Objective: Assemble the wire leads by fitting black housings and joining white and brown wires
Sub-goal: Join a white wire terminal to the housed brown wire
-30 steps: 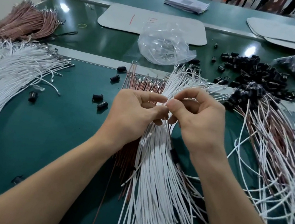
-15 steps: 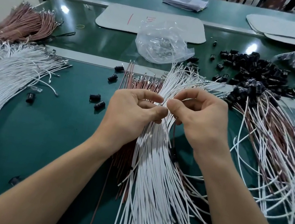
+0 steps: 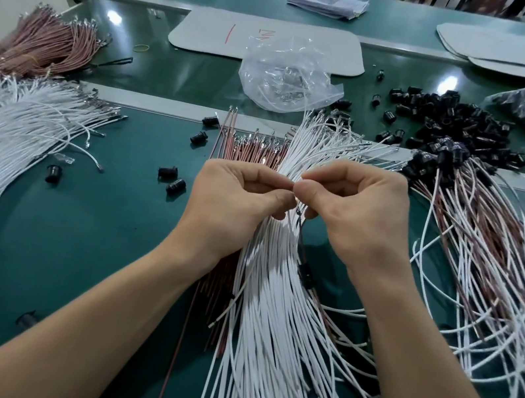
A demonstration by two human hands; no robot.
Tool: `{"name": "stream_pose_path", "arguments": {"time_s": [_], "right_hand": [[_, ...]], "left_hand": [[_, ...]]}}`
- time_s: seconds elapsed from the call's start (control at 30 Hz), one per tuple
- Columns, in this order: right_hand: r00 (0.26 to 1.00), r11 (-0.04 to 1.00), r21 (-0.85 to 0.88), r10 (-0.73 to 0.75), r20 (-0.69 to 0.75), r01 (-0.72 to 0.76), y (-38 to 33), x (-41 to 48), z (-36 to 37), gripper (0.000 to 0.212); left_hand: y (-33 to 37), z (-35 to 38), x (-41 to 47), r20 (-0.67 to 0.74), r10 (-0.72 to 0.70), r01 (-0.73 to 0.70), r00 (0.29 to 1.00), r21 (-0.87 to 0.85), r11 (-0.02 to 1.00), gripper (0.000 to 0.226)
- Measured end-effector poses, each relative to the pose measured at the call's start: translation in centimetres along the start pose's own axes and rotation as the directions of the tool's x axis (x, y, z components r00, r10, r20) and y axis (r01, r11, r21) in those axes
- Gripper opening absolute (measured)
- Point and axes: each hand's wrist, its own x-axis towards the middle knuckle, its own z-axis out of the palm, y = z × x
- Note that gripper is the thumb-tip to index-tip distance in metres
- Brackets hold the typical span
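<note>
1. Both hands were up over the middle of the green bench mat (image 3: 74, 236), fingertips meeting right above the fanned bundle of white wires (image 3: 265, 338).
2. The left hand (image 3: 241, 195) had its thumb and forefinger pinched together, other fingers curled in. The right hand (image 3: 355, 214) did the same, its tips touching the left's.
3. Out of that pinch hung a thin dark wire (image 3: 299, 236), so both hands were gripping its top end. Whatever else sat between the pads was hidden, couldn't tell.
4. Lower down, that wire ran into a black housing (image 3: 306, 274) lying on the white bundle, just beside the right wrist.
5. A bundle of brown wires (image 3: 248, 151) lay under the left hand, metal tips pointing away from the person.
6. To the right was a heap of leads (image 3: 488, 254), white and brown mixed, with black housings at their far ends.
7. Behind that sat the pile of loose black housings (image 3: 441, 117). A few strays (image 3: 172, 180) lay just left of the left hand.
8. Far left: another spread of white wires (image 3: 5, 128) and, behind it, a brown bundle (image 3: 36, 46).
9. A crumpled clear plastic bag (image 3: 285, 74) sat at the back, in the centre.
</note>
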Motion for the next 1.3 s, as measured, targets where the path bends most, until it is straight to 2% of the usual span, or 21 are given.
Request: {"name": "stream_pose_path", "arguments": {"time_s": [0.23,0.43,0.77,1.0,1.3], "right_hand": [[0.998,0.989,-0.137,-0.056,-0.024,0.052,-0.42,-0.32,-0.3,0.014],[0.998,0.984,-0.169,-0.054,-0.015,0.051,-0.32,-0.34,-0.26,0.013],[0.999,0.997,-0.066,-0.031,0.027,0.033,-0.22,-0.24,-0.16,0.016],[0.992,0.998,0.056,-0.006,0.127,-0.001,0.11,0.02,-0.21,0.016],[0.989,0.989,0.142,-0.063,0.131,0.044,-0.23,0.01,-0.09,0.021]], "left_hand": [[0.15,0.23,-0.09,-0.018,-0.011,0.011,1.0,0.031,0.999,0.015],[0.15,0.26,-0.13,-0.027,-0.005,0.006,1.0,0.04,0.999,0.017],[0.24,0.07,-0.3,-0.043,0.001,0.001,0.999,0.038,0.999,0.015],[0.28,-0.61,-0.26,-0.029,0.013,-0.012,0.999,0.035,0.999,0.015],[0.03,-0.41,-0.47,-0.063,0.002,0.003,0.998,0.067,0.998,0.01]]}}
